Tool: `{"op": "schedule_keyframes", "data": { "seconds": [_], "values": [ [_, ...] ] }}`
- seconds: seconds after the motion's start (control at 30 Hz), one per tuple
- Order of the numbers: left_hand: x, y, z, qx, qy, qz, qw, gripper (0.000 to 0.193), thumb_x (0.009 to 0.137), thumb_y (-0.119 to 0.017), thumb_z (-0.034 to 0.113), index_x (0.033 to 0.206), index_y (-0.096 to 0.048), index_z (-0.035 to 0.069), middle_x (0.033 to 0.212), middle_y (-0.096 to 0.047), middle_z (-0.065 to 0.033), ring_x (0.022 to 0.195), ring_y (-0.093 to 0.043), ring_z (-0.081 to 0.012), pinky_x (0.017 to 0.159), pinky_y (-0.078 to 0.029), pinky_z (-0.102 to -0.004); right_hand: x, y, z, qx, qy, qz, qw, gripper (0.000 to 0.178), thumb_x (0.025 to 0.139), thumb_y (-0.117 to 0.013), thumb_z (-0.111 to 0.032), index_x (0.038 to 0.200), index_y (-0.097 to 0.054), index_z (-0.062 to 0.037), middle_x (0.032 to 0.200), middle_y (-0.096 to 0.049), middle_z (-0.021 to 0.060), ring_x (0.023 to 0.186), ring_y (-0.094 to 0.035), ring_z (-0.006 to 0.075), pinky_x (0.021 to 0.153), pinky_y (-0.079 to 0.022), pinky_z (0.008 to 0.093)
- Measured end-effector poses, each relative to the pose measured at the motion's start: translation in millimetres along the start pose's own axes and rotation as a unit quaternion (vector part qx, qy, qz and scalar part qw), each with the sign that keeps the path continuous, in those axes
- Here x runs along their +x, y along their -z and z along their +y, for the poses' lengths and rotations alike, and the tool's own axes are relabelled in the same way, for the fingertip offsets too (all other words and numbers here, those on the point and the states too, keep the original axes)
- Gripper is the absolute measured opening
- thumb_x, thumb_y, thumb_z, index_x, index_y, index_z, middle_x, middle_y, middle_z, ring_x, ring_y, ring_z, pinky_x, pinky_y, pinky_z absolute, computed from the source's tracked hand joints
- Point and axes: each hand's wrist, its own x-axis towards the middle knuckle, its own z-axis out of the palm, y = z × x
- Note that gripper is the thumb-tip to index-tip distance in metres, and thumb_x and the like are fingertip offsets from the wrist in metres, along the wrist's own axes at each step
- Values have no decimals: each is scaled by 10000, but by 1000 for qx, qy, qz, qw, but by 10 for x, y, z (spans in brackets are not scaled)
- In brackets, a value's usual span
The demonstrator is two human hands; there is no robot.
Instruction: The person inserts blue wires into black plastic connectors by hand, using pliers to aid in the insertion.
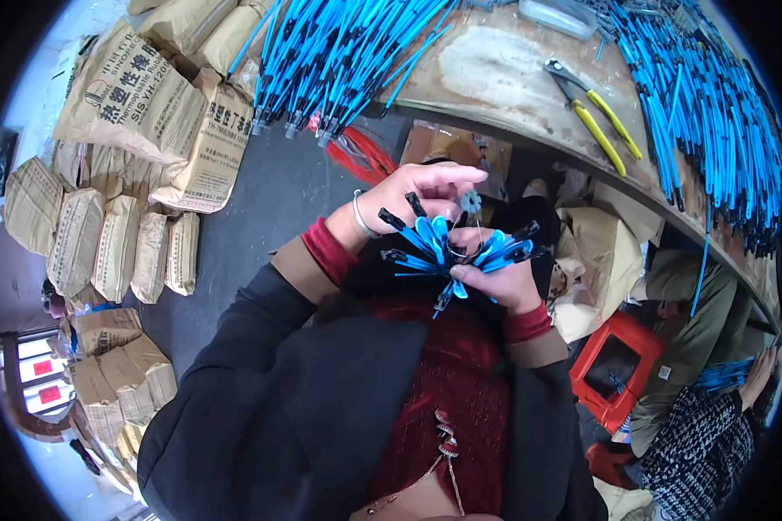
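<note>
My right hand point(506, 282) is closed around a fanned bundle of slim blue ribs point(439, 239) with black tips, which look like umbrella ribs. Its thumb presses on the near side, beside a thin wire loop point(467, 252) at the middle of the bundle. Above the bundle, my left hand point(413, 195) reaches in from the left with its index finger stretched out. A small grey notched disc point(470, 201) sits at the left hand's fingertips, seemingly pinched by its edge. Fine wire runs from the disc down towards the ribs.
A wooden table point(495, 65) bears heaps of blue ribs point(343, 52) and yellow-handled pliers point(595, 122). Brown paper sacks point(139, 113) are stacked at the left. Right of me stand a red plastic stool point(613, 373) and a seated person point(699, 417). Red strands point(365, 152) hang below the table edge.
</note>
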Motion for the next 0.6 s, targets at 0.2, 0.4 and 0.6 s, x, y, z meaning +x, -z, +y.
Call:
{"op": "schedule_keyframes", "data": {
  "seconds": [0.2, 0.4, 0.6],
  "values": [
    [65, 96, -72, 17, -44, -141, 989, 427, 843, -656, 106, 1245, -530, 32, 1011, -608, -24, 922, -562, -99, 844, -449, -266, -37, 1, 114, 35, 53, 34, 997, 341, 671, -789, -58, 969, -629, -15, 893, -632, 41, 795, -568, 107, 742, -468, 260],
    [72, -13, -199, -151, -55, -129, 978, 434, 830, -655, 64, 1240, -523, 12, 1020, -637, -99, 940, -610, -177, 832, -472, -306, -66, 3, 143, 65, 40, 64, 995, 292, 663, -796, -36, 879, -599, -33, 912, -596, 21, 800, -564, 108, 729, -468, 267],
    [167, 57, -63, -25, -144, -153, 977, 331, 829, -637, 36, 1152, -580, -12, 944, -657, -147, 917, -634, -246, 804, -486, -331, -43, -44, 43, 89, -12, 89, 992, 328, 663, -802, -29, 915, -592, -25, 885, -608, 12, 802, -573, 100, 742, -476, 264]
  ]
}}
